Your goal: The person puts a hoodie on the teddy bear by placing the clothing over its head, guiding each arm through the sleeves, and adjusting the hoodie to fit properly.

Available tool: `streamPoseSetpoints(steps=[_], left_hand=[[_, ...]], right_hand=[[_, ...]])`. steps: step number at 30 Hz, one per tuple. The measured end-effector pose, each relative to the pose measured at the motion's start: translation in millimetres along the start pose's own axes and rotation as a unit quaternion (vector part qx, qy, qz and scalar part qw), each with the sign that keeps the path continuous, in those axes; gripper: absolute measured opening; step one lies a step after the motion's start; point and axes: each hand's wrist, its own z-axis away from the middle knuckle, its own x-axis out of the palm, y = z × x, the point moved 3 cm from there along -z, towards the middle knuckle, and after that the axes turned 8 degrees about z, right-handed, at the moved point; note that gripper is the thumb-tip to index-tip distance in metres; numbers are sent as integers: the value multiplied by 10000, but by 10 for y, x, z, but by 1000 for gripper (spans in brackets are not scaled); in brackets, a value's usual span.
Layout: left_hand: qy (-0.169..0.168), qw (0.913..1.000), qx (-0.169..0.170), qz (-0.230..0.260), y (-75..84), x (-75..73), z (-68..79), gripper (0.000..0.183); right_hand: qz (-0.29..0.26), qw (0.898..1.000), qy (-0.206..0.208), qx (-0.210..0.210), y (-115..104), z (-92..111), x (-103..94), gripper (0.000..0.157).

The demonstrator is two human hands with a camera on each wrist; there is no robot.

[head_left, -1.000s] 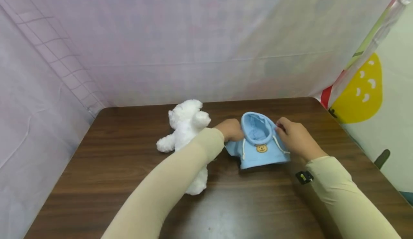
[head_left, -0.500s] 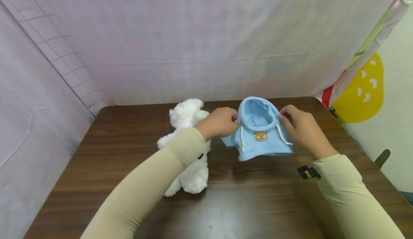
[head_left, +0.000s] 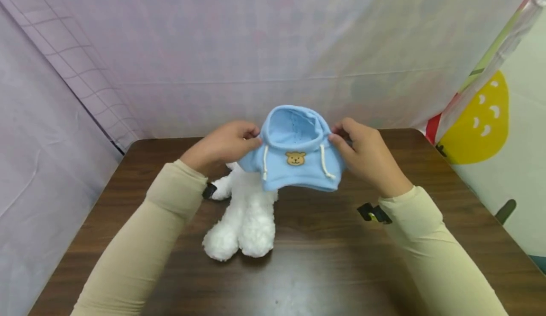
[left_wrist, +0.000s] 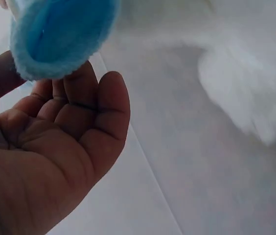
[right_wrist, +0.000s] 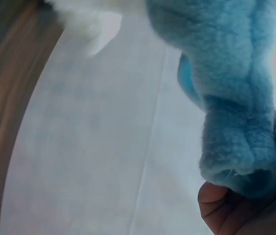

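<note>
Between both hands hangs a small light-blue hoodie [head_left: 298,171] with a bear-face patch and white drawstrings, raised above the table, its hood opening toward me. My left hand [head_left: 223,145] pinches the shoulder at its left side. On the opposite side, my right hand [head_left: 362,152] grips the other shoulder between thumb and fingers. The left wrist view shows a sleeve cuff [left_wrist: 62,44] by the curled fingers; in the right wrist view the other sleeve [right_wrist: 238,147] runs down past the fingers. A white plush toy [head_left: 256,226] lies on the table, its head hidden behind hoodie and left hand.
The dark wooden table [head_left: 332,259] ends at a pale patterned cloth [head_left: 273,46] hung behind it. Another hanging cloth [head_left: 55,140] stands along the left side. To the right is a light surface with a yellow printed shape [head_left: 477,121].
Both hands have lifted the blue hoodie off the table and carried it left, over the upper part of the plush toy. My left arm has swung left, uncovering the toy's legs.
</note>
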Motion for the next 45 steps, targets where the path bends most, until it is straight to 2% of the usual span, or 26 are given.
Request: streamPoseSetpoints(steps=[7, 10, 13, 19, 23, 26, 28, 30, 34, 40, 45], left_hand=[[66, 9997, -117, 222, -394, -397, 267, 23], [-58, 9989, -156, 435, -567, -494, 374, 22], [-185, 9981, -196, 547, -777, -533, 419, 23], [-223, 9902, -403, 1322, -1284, -428, 319, 26], [27, 9887, -641, 1355, -1564, -232, 189, 28], [191, 9859, -844, 1435, -1678, -45, 109, 33], [217, 9824, -899, 1620, -1700, 72, 69, 36], [216, 9819, -803, 1704, -1683, 160, 33, 38], [276, 9826, -585, 1741, -1572, 246, -22, 43], [360, 9892, -357, 1373, -1331, 353, -53, 36], [84, 9959, -71, 893, -1113, 460, 2, 29]], right_hand=[[-626, 9973, -241, -283, -441, -266, 255, 11], [-757, 9960, -328, -337, -577, -327, 407, 9], [-833, 9949, -450, -335, -677, -373, 575, 8], [-391, 9975, -516, -294, -814, -406, 871, 9], [250, 9968, -748, -152, -787, -417, 1018, 13], [749, 9928, -928, -67, -682, -428, 1084, 19], [995, 9900, -997, 7, -587, -419, 1096, 22], [1067, 9887, -1048, 74, -481, -392, 1097, 23], [829, 9872, -1300, 404, -242, -303, 1100, 22], [275, 9850, -1561, 676, 52, -124, 1061, 19], [161, 9814, -1786, 679, 162, 62, 961, 16]])
